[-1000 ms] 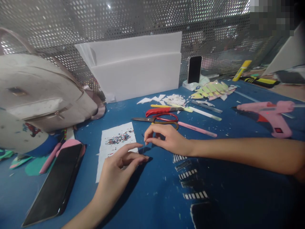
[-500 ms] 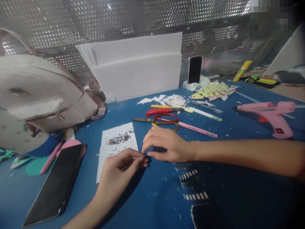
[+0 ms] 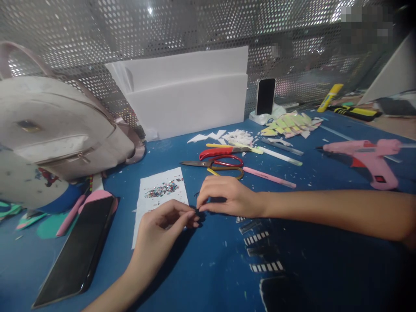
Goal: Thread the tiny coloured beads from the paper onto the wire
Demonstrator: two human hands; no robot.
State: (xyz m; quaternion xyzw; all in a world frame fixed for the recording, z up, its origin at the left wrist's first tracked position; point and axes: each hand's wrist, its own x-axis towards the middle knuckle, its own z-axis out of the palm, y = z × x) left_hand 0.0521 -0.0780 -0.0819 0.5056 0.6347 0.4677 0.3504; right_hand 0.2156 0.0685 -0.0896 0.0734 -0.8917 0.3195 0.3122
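My left hand (image 3: 167, 221) is closed in a pinch just off the lower right edge of a white paper sheet (image 3: 146, 178). Small colourful glitter pieces (image 3: 162, 189) lie heaped on that sheet. Facing it, my right hand (image 3: 229, 196) also pinches, thumb against fingertips, almost touching the left fingertips. Something small and dark sits at the fingertips, too tiny to name. Below my right wrist run dark strips with white bars (image 3: 256, 238), and a black piece (image 3: 276, 292) lies nearer me. Scissors (image 3: 214, 164) rest just beyond my right hand.
A pink glue gun (image 3: 364, 156) lies at the right, a pink pen (image 3: 269, 177) beyond my right hand. White scraps (image 3: 240, 137) and yellow-green paper pieces (image 3: 292, 123) lie farther back. A dark phone (image 3: 76, 251) and a pale backpack (image 3: 61, 125) occupy the left; white boards (image 3: 191, 104) stand behind.
My right hand's thumb and fingertips have closed together into a pinch, and the hand has shifted slightly. The left hand stays nearly in place.
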